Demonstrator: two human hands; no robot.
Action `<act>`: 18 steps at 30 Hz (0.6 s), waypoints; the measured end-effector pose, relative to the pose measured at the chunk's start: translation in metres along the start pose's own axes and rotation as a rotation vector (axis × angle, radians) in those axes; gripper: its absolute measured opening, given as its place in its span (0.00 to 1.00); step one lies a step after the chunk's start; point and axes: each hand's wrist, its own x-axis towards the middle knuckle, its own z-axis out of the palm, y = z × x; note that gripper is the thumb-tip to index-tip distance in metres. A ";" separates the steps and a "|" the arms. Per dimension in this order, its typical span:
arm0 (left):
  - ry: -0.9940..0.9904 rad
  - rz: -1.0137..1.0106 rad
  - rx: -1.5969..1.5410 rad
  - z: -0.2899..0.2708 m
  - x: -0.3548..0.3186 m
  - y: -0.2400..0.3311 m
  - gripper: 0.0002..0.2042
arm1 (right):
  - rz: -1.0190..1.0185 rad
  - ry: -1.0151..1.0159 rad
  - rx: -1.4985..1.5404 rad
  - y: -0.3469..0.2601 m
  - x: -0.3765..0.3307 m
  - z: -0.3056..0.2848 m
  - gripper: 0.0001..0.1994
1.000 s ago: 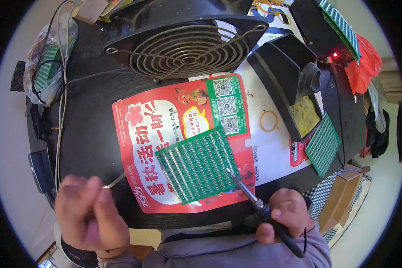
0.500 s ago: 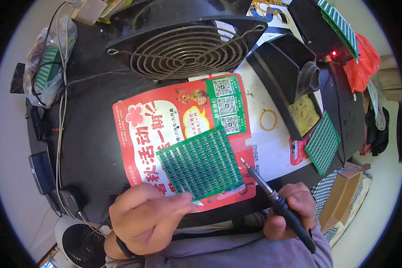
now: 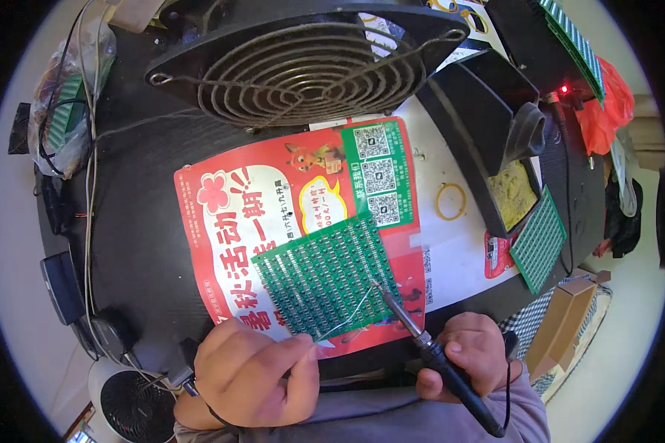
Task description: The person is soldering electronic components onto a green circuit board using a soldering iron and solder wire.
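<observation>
Lower centre of the frame: the left hand is closed in a pinch, thumb and fingers gripping a thin strand of solder wire that runs up and to the right across the board. Lower right: the right hand is wrapped firmly around the dark handle of a soldering iron, the shaft angled up and to the left. The iron's tip and the free end of the wire meet at the right edge of a green circuit board, which lies flat and slightly rotated just above both hands, in the lower middle of the frame.

The board rests on a red printed flyer spread on the black work table. To the right of the flyer lies a white sheet with a yellow rubber band on it. Further right, near the table edge, a second green board lies tilted, just below a black iron stand holding a yellowish sponge.

Lower left corner: a small white fan, partly cut off by the frame edge. Left edge: cables and a clear bag with green contents.

Top of the frame: a large black fan with a round wire grille. Upper right: a red indicator light glows on dark equipment, beside a red-orange bag.
</observation>
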 end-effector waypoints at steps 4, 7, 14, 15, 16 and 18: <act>0.029 0.009 0.015 0.004 -0.003 -0.002 0.09 | -0.020 0.038 0.015 0.001 -0.003 0.003 0.17; -0.027 0.005 0.004 0.002 -0.001 -0.002 0.08 | -0.032 0.012 0.017 0.002 -0.002 0.002 0.16; -0.063 0.031 0.012 0.003 0.000 0.000 0.08 | -0.111 0.020 0.012 0.005 0.003 0.004 0.14; -0.069 0.039 0.016 0.003 0.001 0.000 0.08 | -0.105 0.033 0.010 0.004 0.004 0.004 0.14; -0.070 0.039 0.016 0.003 0.000 0.000 0.08 | -0.099 0.046 0.007 0.003 0.004 0.005 0.13; -0.069 0.044 0.012 0.004 -0.001 -0.001 0.08 | -0.100 0.055 0.002 0.004 0.005 0.007 0.13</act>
